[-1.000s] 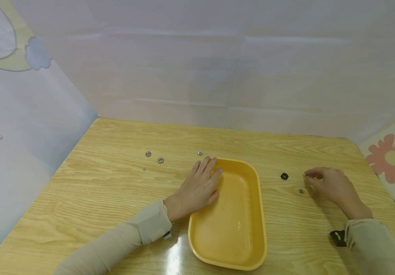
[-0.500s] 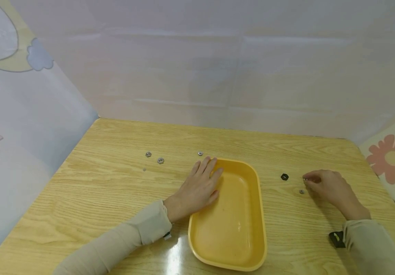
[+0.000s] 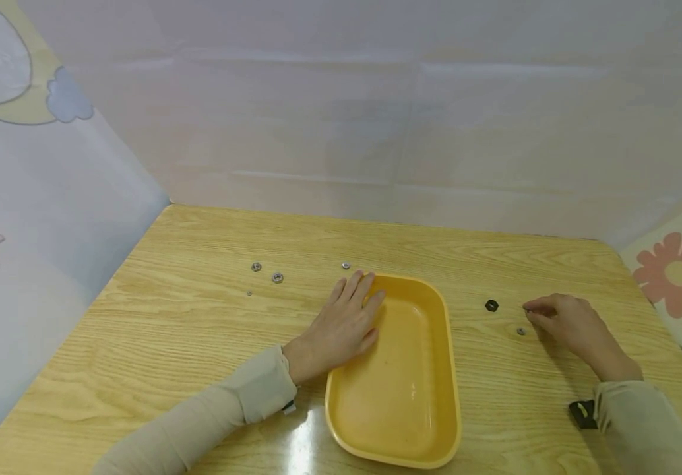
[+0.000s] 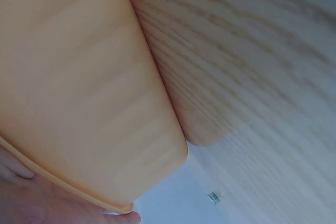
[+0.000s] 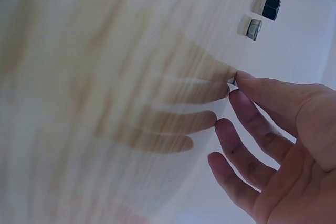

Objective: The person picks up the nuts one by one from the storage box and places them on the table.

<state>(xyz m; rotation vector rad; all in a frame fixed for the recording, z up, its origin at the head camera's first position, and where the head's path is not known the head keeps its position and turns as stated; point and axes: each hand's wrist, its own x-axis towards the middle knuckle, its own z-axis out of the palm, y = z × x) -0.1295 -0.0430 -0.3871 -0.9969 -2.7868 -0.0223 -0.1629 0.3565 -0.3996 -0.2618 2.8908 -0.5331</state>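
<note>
My left hand (image 3: pixel 341 326) rests over the left rim of a yellow plastic tub (image 3: pixel 403 389), its fingers spread and reaching inside. The left wrist view shows the tub's outer wall, with fingers at the rim. To the right of the tub, my right hand (image 3: pixel 575 326) pinches a small metal nut (image 5: pixel 233 81) between thumb and index finger, low over the table; the fingertips mostly hide it. Near those fingertips lie a silver nut (image 3: pixel 521 331) and a larger black nut (image 3: pixel 492 305), both also visible in the right wrist view.
Beyond the tub's far left corner lies a silver nut (image 3: pixel 345 265). Farther left are two bigger silver nuts, one (image 3: pixel 278 278) nearer than the other (image 3: pixel 256 266), and a tiny one (image 3: pixel 249 293). Pale printed sheets (image 3: pixel 376 132) wall in the wooden table (image 3: pixel 169 343).
My right hand has shifted slightly toward me and to the left, its thumb and index finger still together. The left hand and the tub have stayed put.
</note>
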